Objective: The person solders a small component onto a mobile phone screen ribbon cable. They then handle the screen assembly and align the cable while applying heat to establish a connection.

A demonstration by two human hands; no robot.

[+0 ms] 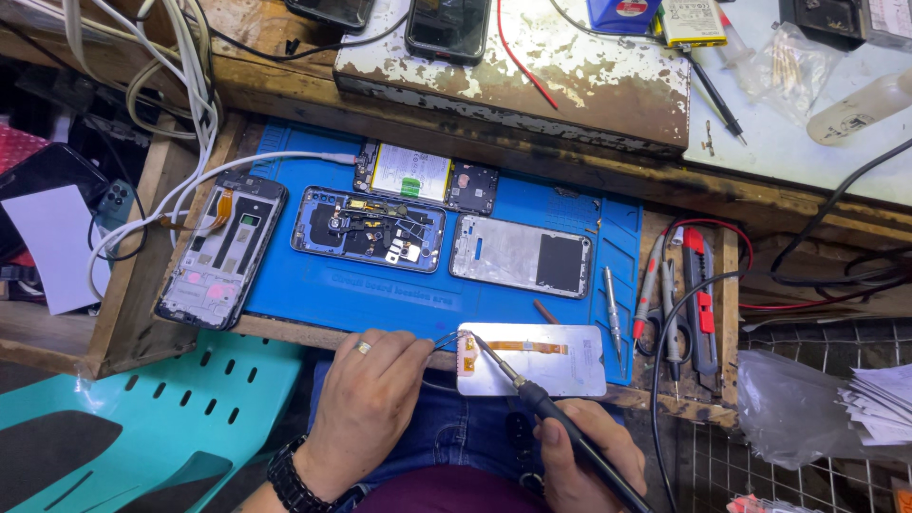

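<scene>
Phone display panel (546, 366): silver-backed, face down, lying flat at the near edge of the blue work mat (399, 290), an orange flex ribbon (527, 348) running across its upper part to a connector at its left end. It sits between the two hands, slightly beyond them.

Soldering iron (560, 423): black-handled, its tip resting at the left end of the panel beside the flex connector; shaft slanting down to the right.

Right hand (584, 456): closed around the iron's handle, just below the panel's near edge.

Left hand (366, 404): ring on one finger, black watch at the wrist; fingertips pressed together, pinching a thin wire or tweezers (446, 340) (too small to tell which) that reaches the panel's left edge.

On the mat beyond the panel: an opened phone body with dark circuit board exposed (369, 228); to its right a bare silver mid-frame (521, 256); behind both, a phone with white battery showing (426, 177).

At the mat's left edge, half on the wooden tabletop (142, 275): a phone housing in black and grey (223, 252), white cables (180, 95) trailing above it.

Right of the mat: a small screwdriver (613, 309), scissors (665, 313), a red-and-black utility knife (701, 304), red and black leads.

Further back: a worn white slab (570, 76) carrying two dark phones (446, 28)

Lower left: turquoise plastic chair (142, 427). Lower right: wire mesh with a clear plastic bag (788, 408)
</scene>
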